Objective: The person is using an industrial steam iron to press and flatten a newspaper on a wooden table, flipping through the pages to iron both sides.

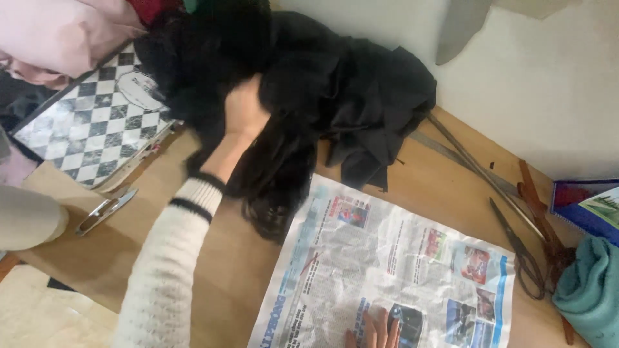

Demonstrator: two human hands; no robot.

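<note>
1. A left hand [244, 111] in a cream knit sleeve with black cuff bands reached into a heap of black cloth [309, 96] at the far side of the wooden counter [225, 258]; the fingers were buried in the folds, so their grip could not be told.
2. The right hand [375, 334] showed only as fingertips at the bottom edge, lying flat and slightly spread on a crumpled sheet of newspaper [393, 264] spread just below the cloth.
3. The cloth overhung the newspaper's upper corner and partly covered a black-and-white checkered case [90, 129] to the left.
4. A pink bundle [58, 32] sat above the case, and a metal clip [106, 209] lay below it.
5. To the right lay a long metal ruler [451, 151] — one end under the cloth — along with dark scissors [519, 248] and a brown tool [541, 212].
6. A teal cloth [590, 290] and a blue-edged book [587, 206] crowded the right edge, near the white wall [548, 77].
</note>
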